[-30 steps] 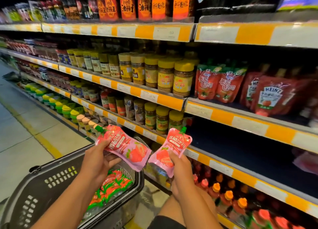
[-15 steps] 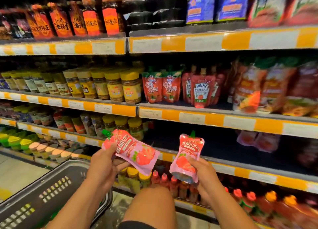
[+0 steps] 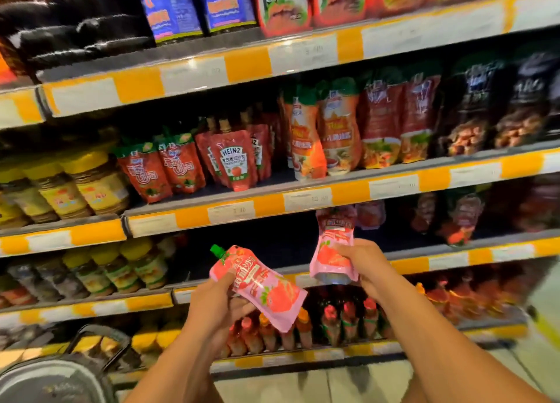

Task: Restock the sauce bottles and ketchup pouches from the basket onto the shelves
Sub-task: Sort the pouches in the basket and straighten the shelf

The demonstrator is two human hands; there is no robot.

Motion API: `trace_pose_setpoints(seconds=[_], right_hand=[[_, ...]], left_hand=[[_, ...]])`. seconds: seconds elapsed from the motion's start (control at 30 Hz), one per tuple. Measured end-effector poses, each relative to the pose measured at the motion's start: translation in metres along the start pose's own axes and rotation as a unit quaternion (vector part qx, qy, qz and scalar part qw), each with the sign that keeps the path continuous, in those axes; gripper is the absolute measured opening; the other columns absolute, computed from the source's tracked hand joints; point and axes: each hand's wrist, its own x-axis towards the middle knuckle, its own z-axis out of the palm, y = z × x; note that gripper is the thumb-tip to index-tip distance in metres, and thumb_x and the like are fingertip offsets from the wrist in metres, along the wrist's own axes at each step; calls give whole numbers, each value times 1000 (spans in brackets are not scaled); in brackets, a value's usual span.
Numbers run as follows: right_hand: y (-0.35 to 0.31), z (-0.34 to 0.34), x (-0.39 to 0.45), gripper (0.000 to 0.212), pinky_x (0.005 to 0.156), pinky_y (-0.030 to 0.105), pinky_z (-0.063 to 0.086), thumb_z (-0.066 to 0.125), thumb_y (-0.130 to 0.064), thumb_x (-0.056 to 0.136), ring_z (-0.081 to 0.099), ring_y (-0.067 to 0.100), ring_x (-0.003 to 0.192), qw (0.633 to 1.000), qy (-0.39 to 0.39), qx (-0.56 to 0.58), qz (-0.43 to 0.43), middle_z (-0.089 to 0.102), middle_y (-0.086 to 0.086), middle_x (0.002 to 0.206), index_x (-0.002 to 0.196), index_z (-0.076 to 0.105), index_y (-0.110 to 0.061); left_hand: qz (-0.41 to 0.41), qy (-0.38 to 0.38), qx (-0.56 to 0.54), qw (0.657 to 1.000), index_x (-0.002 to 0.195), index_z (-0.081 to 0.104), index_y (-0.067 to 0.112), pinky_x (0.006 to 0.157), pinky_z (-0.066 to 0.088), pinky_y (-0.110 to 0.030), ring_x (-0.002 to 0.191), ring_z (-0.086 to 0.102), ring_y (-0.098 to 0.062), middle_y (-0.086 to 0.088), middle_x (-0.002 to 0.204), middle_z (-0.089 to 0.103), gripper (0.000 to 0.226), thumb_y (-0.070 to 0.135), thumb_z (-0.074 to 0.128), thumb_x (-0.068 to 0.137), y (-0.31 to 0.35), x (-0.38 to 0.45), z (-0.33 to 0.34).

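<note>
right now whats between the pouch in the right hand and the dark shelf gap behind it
Nothing: in the head view the pink pouch held by the right hand faces a bare stretch of dark shelf; similar pouches sit farther right.

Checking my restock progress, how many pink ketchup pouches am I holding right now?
2. One pink pouch lies tilted in the left hand; the other pouch stands upright in the right hand, at the shelf's dark gap.

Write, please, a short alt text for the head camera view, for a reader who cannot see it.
A person's left hand and right hand each hold a pink ketchup pouch, the left pouch tilted, the right pouch upright and raised toward a dark gap on a supermarket shelf. The shelf above holds red Heinz pouches; a grey basket sits at lower left.
</note>
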Motion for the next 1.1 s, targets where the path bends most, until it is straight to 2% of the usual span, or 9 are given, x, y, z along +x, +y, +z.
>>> trace_pose_setpoints(seconds=[0.1, 0.27, 0.4, 0.47, 0.63, 0.8, 0.9, 0.97, 1.1], right_hand=[[-3, -23, 12, 3, 73, 37, 60, 75, -11, 92, 77, 20, 74, 999, 33, -17, -15, 79, 4, 80, 96, 75, -12], [-12, -55, 24, 3, 69, 34, 58, 75, -17, 94, 74, 21, 83, 995, 66, -68, -35, 77, 6, 93, 96, 73, -15], [-19, -73, 30, 31, 56, 34, 37, 73, -16, 94, 55, 22, 70, 986, 105, -116, -63, 54, 4, 75, 74, 50, -12], [-21, -78, 33, 34, 56, 32, 33, 72, -14, 95, 48, 21, 69, 984, 114, -117, -69, 48, 1, 74, 73, 46, -16], [-24, -83, 44, 15, 66, 31, 46, 71, -14, 93, 62, 23, 80, 982, 109, -112, -107, 67, -2, 86, 85, 63, -25], [-25, -89, 52, 17, 56, 26, 43, 64, -4, 93, 57, 12, 68, 975, 112, -151, -121, 63, -6, 78, 98, 67, -20], [-21, -95, 60, 23, 78, 44, 62, 65, -3, 90, 70, 26, 83, 976, 119, -154, -101, 69, 0, 86, 109, 70, -14], [-18, -99, 62, 23, 83, 49, 62, 65, -2, 90, 70, 30, 88, 976, 124, -155, -91, 69, 0, 87, 110, 69, -13], [-16, -112, 67, 28, 60, 26, 47, 68, -3, 92, 61, 16, 78, 973, 130, -163, -96, 70, 2, 92, 118, 67, -13]], left_hand=[[-23, -8, 10, 1000, 123, 62, 2, 68, 63, -44, 85, 77, -36, -21, 101, 76, 30, 25, 59, 104, 0, 15, 34], [-41, -34, 23, 998, 117, 63, 2, 74, 63, -49, 87, 75, -36, -21, 99, 76, 29, 27, 56, 105, 1, 38, 86], [-25, -41, 45, 998, 109, 66, 7, 67, 61, -43, 78, 76, -32, -14, 91, 77, 19, 22, 54, 105, 4, 59, 122], [-20, -42, 47, 998, 108, 65, 7, 71, 60, -43, 82, 75, -32, -15, 95, 76, 17, 19, 54, 104, 6, 71, 135], [-10, -65, 21, 998, 115, 61, 12, 95, 50, -47, 101, 65, -30, -11, 114, 67, 16, 18, 47, 108, 6, 102, 160], [31, -86, 79, 993, 111, 57, 17, 102, 48, -43, 99, 61, -26, -6, 106, 63, 16, 17, 41, 110, 1, 130, 186], [62, -112, 121, 984, 127, 59, 14, 87, 52, -34, 105, 62, -22, -8, 123, 64, 24, 23, 45, 110, -9, 137, 195], [81, -128, 141, 978, 139, 56, 16, 94, 52, -37, 117, 62, -22, -5, 136, 63, 36, 32, 52, 107, -18, 139, 199], [146, -108, 225, 957, 116, 65, 40, 105, 52, -48, 118, 65, -17, 8, 130, 68, 20, 40, 70, 97, -32, 129, 201]])
